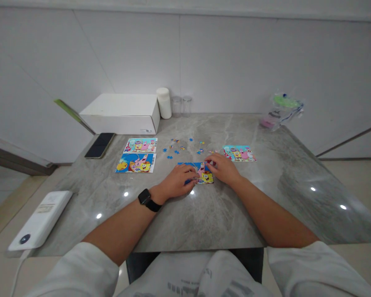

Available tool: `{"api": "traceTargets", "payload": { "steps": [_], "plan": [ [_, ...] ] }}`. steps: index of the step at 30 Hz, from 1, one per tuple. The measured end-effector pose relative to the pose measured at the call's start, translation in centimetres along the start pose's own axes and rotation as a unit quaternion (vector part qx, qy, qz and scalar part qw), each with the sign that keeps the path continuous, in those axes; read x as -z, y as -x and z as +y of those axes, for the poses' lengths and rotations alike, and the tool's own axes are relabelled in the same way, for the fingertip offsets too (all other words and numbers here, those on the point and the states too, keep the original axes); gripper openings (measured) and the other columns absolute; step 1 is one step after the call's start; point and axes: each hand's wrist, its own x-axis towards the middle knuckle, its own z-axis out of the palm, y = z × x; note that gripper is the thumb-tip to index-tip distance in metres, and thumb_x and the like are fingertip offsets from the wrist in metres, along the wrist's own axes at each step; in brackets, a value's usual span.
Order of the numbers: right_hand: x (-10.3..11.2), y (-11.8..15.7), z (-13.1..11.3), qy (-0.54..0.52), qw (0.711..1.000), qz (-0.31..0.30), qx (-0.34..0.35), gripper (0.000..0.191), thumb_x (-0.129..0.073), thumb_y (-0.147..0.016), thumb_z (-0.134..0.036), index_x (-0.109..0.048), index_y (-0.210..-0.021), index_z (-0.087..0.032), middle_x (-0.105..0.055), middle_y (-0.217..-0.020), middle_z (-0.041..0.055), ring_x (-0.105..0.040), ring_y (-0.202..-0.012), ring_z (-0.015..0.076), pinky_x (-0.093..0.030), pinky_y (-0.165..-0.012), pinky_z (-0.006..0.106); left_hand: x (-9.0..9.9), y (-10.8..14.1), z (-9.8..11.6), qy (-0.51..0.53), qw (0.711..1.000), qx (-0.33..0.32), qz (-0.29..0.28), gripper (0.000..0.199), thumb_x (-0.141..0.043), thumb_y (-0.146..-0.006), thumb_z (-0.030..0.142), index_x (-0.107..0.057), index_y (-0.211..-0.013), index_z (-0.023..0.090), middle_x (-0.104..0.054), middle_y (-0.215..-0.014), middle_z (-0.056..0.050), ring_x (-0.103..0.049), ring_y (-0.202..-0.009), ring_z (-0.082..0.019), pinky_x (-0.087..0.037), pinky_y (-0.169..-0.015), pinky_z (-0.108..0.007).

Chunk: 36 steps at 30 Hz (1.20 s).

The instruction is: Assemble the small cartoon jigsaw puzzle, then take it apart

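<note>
blue shows beneath the left hand's (181, 180) curled fingers, on the puzzle (207, 177) at the frame's centre; the right hand (225, 167) bends over its upper right corner. whether either pinches a piece, i cannot tell. best, probably: brace lightly, press flat, checking loose pieces (182, 147) just above against the similar picture card (136, 163), left of centre.

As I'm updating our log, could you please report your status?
Left hand on puzzle, right hand at its upper right corner. Puzzle partly covered by hands. Loose pieces beyond it; no obstruction seen at either hand.
</note>
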Motion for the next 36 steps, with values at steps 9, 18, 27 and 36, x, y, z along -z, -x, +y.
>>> {"api": "traceTargets", "payload": {
  "steps": [9,18,27,36],
  "plan": [
    [6.8,0.1,-0.2,0.072,0.997,0.006,0.006,0.032,-0.060,-0.101,-0.033,-0.070,-0.129,-0.021,-0.074,-0.126,0.0144,-0.066,-0.117,0.0315,-0.047,-0.105,0.044,6.0,0.6,-1.5,-0.047,0.987,0.115,0.100,0.031,-0.067,-0.098,0.037,-0.066,-0.127,0.025,-0.072,-0.128,-0.008,-0.066,-0.120,-0.029,-0.050,-0.108,-0.050],
    [2.8,3.1,0.7,0.051,0.995,-0.079,0.037,0.037,-0.072,-0.095,-0.036,-0.072,-0.130,-0.024,-0.074,-0.135,0.0129,-0.065,-0.128,0.0323,-0.042,-0.115,0.052,4.7,3.7,-2.8,-0.081,0.988,0.122,0.038,0.046,-0.077,-0.091,0.043,-0.063,-0.131,0.024,-0.070,-0.138,-0.010,-0.063,-0.127,-0.032,-0.048,-0.112,-0.054],
    [2.0,3.3,1.1,0.042,0.991,-0.110,0.063,0.057,-0.080,-0.089,-0.051,-0.068,-0.140,-0.029,-0.065,-0.149,0.0137,-0.055,-0.143,0.0353,-0.028,-0.125,0.064,3.3,4.0,-3.4,-0.062,0.992,0.107,0.012,0.059,-0.080,-0.089,0.053,-0.062,-0.136,0.023,-0.067,-0.144,-0.012,-0.061,-0.130,-0.033,-0.048,-0.112,-0.051],
    [1.9,3.4,1.7,0.032,0.990,-0.128,0.058,0.058,-0.082,-0.087,-0.050,-0.069,-0.139,-0.030,-0.065,-0.148,0.0133,-0.057,-0.140,0.0346,-0.029,-0.125,0.064,2.6,3.7,-3.8,-0.053,0.993,0.104,0.009,0.061,-0.079,-0.089,0.057,-0.063,-0.139,0.027,-0.066,-0.145,-0.010,-0.060,-0.131,-0.032,-0.045,-0.115,-0.052]
  ]
}}
